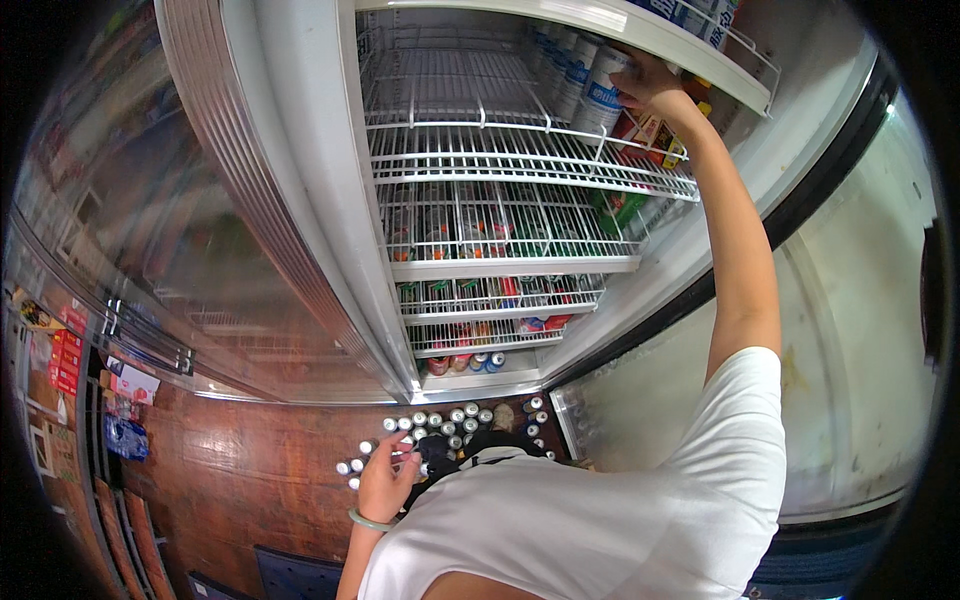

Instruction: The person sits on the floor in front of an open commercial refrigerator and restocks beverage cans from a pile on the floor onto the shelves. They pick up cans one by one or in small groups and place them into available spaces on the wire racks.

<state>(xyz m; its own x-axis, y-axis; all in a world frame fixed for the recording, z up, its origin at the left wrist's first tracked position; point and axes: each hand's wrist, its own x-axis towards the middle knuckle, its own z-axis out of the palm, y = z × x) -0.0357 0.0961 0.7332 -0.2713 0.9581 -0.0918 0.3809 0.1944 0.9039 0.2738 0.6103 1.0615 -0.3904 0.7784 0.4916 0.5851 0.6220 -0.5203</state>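
My right hand (pixel 651 84) reaches into the upper wire shelf (pixel 480 169) of an open display fridge. Its fingers are against the upper part of a white-and-blue drink can (pixel 602 94); some fingers are hidden in shadow. More such cans (pixel 576 71) stand in a row behind and beside it. Red and yellow packages (pixel 651 142) lie right of the can, under my wrist. Low in front of my body, my left hand (pixel 386 480) hangs with fingers apart and nothing visibly held. Below it, many drink cans (pixel 448 428) stand on the brown floor (pixel 247 472).
Lower wire shelves (pixel 517 264) hold cans and green bottles (pixel 619 210). The fridge's glass door (pixel 840 360) stands open at right; another glass panel (pixel 225 285) is at left. A blue-wrapped pack (pixel 126 437) and red boxes (pixel 67 360) sit far left. More cans (pixel 533 430) stand near the door.
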